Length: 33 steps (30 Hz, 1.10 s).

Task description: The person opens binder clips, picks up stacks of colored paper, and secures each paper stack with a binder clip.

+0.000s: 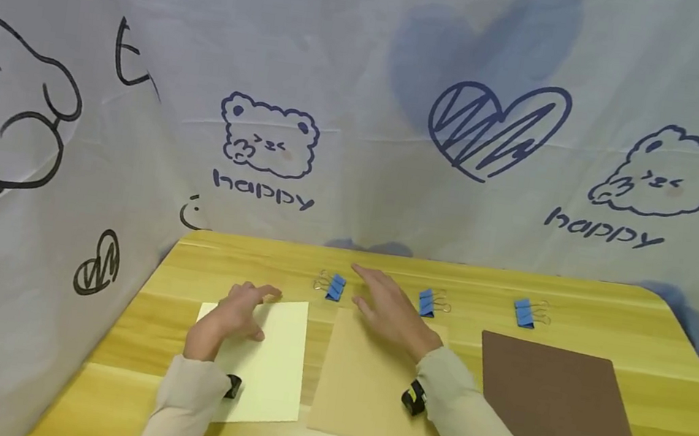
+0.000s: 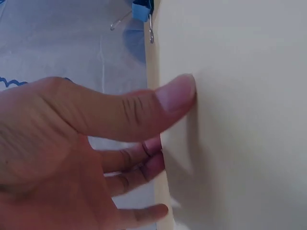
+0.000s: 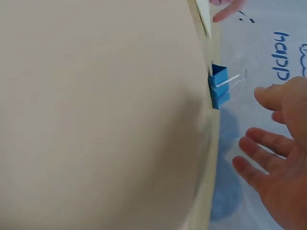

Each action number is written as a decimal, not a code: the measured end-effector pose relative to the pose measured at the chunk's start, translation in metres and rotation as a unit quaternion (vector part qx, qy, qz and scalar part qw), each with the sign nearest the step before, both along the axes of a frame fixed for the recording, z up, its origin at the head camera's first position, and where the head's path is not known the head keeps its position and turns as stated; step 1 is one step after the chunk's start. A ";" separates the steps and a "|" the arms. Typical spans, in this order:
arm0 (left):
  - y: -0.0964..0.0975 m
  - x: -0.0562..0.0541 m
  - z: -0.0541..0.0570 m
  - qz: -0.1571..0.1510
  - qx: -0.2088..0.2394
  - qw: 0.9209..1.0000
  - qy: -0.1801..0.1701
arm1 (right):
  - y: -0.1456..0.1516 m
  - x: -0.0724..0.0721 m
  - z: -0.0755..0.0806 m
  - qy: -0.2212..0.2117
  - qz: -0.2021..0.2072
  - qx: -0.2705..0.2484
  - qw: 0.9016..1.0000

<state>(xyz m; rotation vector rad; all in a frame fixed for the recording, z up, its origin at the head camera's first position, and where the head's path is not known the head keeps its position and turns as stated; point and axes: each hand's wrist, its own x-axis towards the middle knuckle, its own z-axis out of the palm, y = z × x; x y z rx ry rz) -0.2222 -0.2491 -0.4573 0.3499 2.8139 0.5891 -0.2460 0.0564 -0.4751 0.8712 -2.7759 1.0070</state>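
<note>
My left hand [image 1: 235, 316] hovers around the far left part of a pale cream sheet [image 1: 273, 370], fingers spread. In the left wrist view the thumb [image 2: 177, 93] lies over that sheet and casts a shadow on it; whether it touches is unclear. Over the far edge of a tan sheet [image 1: 358, 403], my right hand [image 1: 393, 314] reaches forward with loose fingers and holds nothing. Just left of its fingertips lies a blue binder clip [image 1: 335, 287] with wire handles, also seen as a blue clip [image 3: 219, 86] in the right wrist view, apart from the hand.
Two more blue binder clips, a middle clip [image 1: 427, 302] and a right clip [image 1: 525, 313], lie along the back of the wooden table [image 1: 127, 343]. A dark brown sheet [image 1: 562, 415] lies at the right. A printed cloth [image 1: 360, 138] hangs behind the table and at the left.
</note>
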 end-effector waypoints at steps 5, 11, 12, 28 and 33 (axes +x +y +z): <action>0.005 0.008 0.002 0.055 -0.016 0.998 -0.028 | -0.015 -0.010 -0.005 -0.020 0.002 0.007 1.000; 0.006 0.011 0.001 0.071 -0.021 0.997 -0.022 | -0.038 -0.018 -0.008 -0.018 0.004 0.005 1.000; 0.006 0.012 0.000 0.073 -0.022 0.997 -0.023 | -0.041 -0.019 -0.009 -0.019 0.002 0.002 1.000; 0.004 0.019 0.008 0.099 -0.058 0.993 -0.031 | -0.072 -0.033 -0.013 0.013 -0.029 -0.003 0.999; 0.005 0.018 0.008 0.091 -0.071 0.993 -0.038 | -0.075 -0.034 -0.010 0.002 -0.034 -0.011 0.999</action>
